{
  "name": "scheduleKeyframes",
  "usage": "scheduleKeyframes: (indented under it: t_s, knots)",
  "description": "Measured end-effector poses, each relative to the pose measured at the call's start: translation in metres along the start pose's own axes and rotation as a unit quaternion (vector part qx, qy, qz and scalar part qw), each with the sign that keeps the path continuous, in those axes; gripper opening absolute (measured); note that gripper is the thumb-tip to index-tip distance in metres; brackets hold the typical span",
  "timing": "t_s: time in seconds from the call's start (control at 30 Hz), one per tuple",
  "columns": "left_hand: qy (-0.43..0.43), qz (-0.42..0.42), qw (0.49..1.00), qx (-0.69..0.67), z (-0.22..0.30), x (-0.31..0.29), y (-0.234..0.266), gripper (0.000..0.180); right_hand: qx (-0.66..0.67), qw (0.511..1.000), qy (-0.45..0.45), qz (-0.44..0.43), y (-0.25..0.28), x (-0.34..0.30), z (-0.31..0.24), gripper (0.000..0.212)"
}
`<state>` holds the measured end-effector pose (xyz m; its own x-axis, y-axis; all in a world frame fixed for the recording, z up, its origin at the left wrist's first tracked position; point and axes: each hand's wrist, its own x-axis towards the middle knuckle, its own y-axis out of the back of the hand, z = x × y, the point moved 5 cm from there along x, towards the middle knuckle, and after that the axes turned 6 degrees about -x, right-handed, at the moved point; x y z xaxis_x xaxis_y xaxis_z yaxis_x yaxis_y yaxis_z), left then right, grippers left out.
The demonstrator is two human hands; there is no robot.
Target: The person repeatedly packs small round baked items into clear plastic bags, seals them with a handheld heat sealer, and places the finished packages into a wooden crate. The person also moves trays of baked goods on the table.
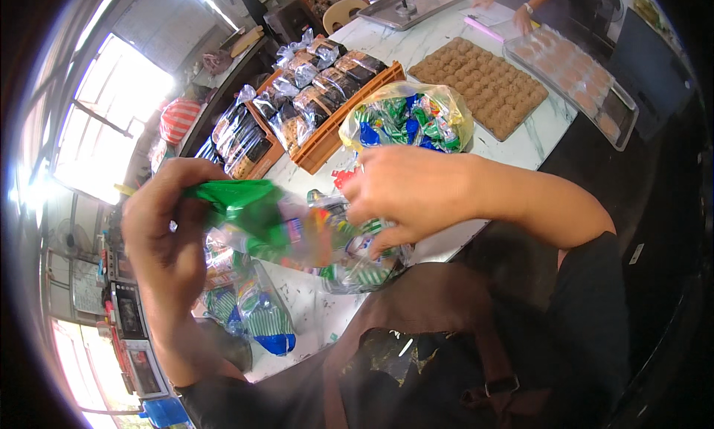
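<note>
My left hand (pixel 167 232) is closed around the green end of a printed plastic bag (pixel 249 213), lifted above the table. The bag's clear, printed part stretches toward my right hand and is smeared by motion. My right hand (pixel 416 194) hangs over several clear-wrapped packs (pixel 357 269), its thumb and bent fingers apart; nothing shows gripped between them. Below my left hand lie more green-striped and blue bags (pixel 260 310). Just past my right hand, a yellowish plastic bag (pixel 465 116) stands open, full of crumpled green and blue wrappers.
An orange crate (pixel 320 157) of dark bagged goods stands at the far left of the marble-patterned table (pixel 338 180). Farther right lies a tray of brown rounds (pixel 483 87), beside a metal tray of pale rounds (pixel 558 64). A co-worker's hands (pixel 520 18) rest near papers at the far edge.
</note>
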<state>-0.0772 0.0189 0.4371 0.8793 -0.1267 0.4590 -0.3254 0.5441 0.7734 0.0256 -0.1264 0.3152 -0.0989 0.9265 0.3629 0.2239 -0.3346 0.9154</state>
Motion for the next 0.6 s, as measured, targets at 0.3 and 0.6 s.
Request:
scheduleKeyframes:
  t_s: [0.3,0.6]
  knots:
    - [-0.093,0.076,0.987,-0.104,0.031,0.019,0.029,0.037,0.164,0.982,-0.090,0.006,-0.012,0.027,0.001,0.053]
    - [-0.065,0.053,0.996,0.036,-0.004,0.017,0.026,0.030,0.127,0.988,-0.086,0.002,0.003,0.026,0.017,0.032]
